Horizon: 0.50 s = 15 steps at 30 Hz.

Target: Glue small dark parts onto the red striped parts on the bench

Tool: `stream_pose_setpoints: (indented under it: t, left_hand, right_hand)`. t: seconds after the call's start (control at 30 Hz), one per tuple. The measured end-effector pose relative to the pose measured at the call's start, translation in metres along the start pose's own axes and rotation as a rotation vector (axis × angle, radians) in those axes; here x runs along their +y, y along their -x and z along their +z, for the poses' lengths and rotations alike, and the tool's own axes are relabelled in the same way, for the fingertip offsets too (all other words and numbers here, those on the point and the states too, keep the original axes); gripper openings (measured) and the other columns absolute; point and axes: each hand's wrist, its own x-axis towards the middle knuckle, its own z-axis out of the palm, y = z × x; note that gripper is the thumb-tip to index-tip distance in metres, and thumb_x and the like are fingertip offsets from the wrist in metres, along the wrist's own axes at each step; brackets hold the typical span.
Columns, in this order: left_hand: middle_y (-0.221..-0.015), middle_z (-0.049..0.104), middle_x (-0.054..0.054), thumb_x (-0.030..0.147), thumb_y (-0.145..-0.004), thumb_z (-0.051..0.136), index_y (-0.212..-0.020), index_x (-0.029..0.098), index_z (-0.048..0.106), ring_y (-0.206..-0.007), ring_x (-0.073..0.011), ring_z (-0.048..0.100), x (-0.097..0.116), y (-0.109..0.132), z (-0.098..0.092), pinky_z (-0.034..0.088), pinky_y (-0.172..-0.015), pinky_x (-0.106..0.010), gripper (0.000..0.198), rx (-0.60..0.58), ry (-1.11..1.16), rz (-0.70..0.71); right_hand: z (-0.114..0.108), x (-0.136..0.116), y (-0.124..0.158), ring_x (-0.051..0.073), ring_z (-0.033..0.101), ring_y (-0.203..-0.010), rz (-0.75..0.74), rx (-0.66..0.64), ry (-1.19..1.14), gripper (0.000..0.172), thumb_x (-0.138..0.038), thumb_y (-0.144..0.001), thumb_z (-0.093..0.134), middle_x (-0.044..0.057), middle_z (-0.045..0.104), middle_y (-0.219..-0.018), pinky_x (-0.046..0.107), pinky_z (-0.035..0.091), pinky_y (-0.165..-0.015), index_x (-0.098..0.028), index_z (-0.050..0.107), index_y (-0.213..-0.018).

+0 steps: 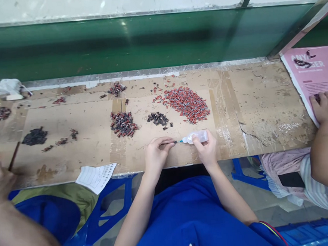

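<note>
My left hand pinches a small black part between thumb and fingertips, just above the cardboard. In my right hand lies a translucent squeeze bottle, tilted on its side. Its thin teal needle tip points left and meets or nearly meets the black part. Beyond my hands is a small heap of black parts. A large pile of red-and-silver pieces spreads behind the bottle. Left of these sits a heap of joined black-and-red pieces.
Cardboard covers the bench, with a green panel along its back. Co-workers' hands are at the right and left ends. A black heap and a paper slip lie leftward. A pink sheet is at right.
</note>
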Motion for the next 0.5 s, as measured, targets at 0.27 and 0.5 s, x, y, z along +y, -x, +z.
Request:
stream_pose_setpoints:
  t: [0.27, 0.5]
  left_hand:
    - [-0.084, 0.077, -0.005, 0.019, -0.073, 0.070, -0.093, 0.020, 0.074, -0.087, -0.0223, 0.072, -0.007, -0.002, -0.002, 0.054, -0.092, -0.040, 0.021, -0.034, 0.046, 0.073]
    - [-0.084, 0.077, -0.006, 0.022, -0.072, 0.072, -0.092, 0.020, 0.075, -0.088, -0.0231, 0.072, -0.013, -0.002, 0.001, 0.055, -0.090, -0.041, 0.020, -0.015, 0.083, 0.125]
  right_hand:
    - [-0.028, -0.013, -0.022, 0.029, 0.058, -0.094, -0.331, 0.135, 0.580, 0.048, -0.050, -0.071, 0.070, 0.011, 0.066, -0.100, 0.047, 0.047, -0.086, -0.018, 0.066, -0.107]
    - [0.007, -0.026, -0.058, 0.029, 0.043, -0.100, -0.494, -0.086, 0.732, 0.017, -0.028, -0.087, 0.062, 0.011, 0.060, -0.092, 0.047, 0.041, -0.091, -0.022, 0.077, -0.080]
